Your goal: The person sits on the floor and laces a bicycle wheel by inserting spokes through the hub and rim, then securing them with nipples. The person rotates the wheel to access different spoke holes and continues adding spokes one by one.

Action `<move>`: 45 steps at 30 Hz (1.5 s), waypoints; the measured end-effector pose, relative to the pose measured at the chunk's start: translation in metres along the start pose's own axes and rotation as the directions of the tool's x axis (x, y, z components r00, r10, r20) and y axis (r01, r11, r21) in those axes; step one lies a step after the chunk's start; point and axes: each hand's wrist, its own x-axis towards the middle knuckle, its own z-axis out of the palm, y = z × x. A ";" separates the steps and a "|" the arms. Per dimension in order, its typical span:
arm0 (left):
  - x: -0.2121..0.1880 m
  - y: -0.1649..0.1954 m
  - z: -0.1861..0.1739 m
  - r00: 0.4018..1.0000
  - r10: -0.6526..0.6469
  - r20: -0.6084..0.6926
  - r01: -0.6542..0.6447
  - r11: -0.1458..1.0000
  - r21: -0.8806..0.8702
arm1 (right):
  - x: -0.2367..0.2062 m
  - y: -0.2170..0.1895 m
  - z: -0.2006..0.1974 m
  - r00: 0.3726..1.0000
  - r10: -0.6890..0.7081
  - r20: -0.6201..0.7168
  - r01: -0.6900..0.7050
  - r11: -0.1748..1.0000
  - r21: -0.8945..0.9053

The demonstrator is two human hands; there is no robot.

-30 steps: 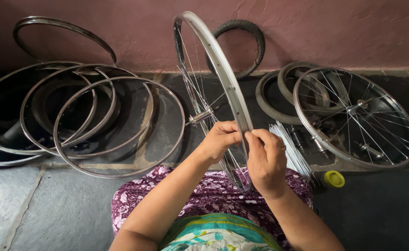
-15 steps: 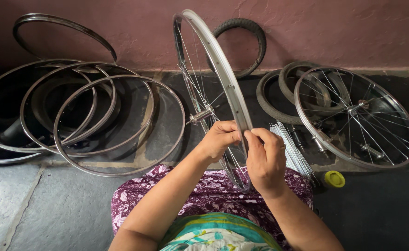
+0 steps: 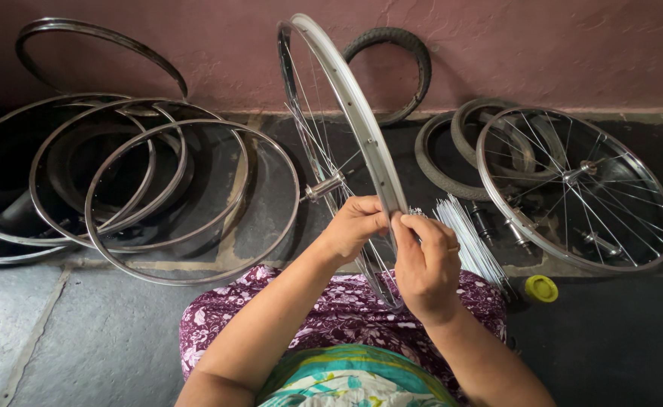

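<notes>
Stone floor (image 3: pixel 82 354) by pink wall (image 3: pixel 535 45) | spoked wheel (image 3: pixel 346 113) upright on lap, centre | left hand (image 3: pixel 354 226) fingers pinched on its rim | right hand (image 3: pixel 426 264) fingers closed at the rim | loose spokes (image 3: pixel 471 241) just right | bare rims (image 3: pixel 158 196) left | finished wheel (image 3: pixel 577 188), yellow cap (image 3: pixel 541 289) right

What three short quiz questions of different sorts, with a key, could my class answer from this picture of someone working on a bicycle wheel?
1. True or false: the upright wheel lies flat on the floor.
2. Which lies beside the right hand? A) bundle of loose spokes B) hammer C) chain
3. Fill in: the bare rims are stacked to the person's ____.

Key:
1. False; it stands on edge, with the left hand and right hand on its rim.
2. A
3. left; a finished spoked wheel and a yellow cap lie to the right.
</notes>
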 end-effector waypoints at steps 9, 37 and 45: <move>0.001 0.005 0.002 0.999 0.000 0.034 0.000 1.000 0.026 | -0.006 0.004 0.002 0.998 0.055 -0.032 -0.052 0.995 0.081; 0.003 0.019 0.009 0.983 -0.053 0.178 0.063 0.997 -0.046 | -0.115 0.001 0.024 0.906 0.421 0.033 -0.362 0.734 0.575; 0.001 0.015 0.010 0.992 -0.014 0.129 0.012 1.000 0.019 | -0.125 0.001 0.028 0.876 0.476 0.075 -0.404 0.639 0.655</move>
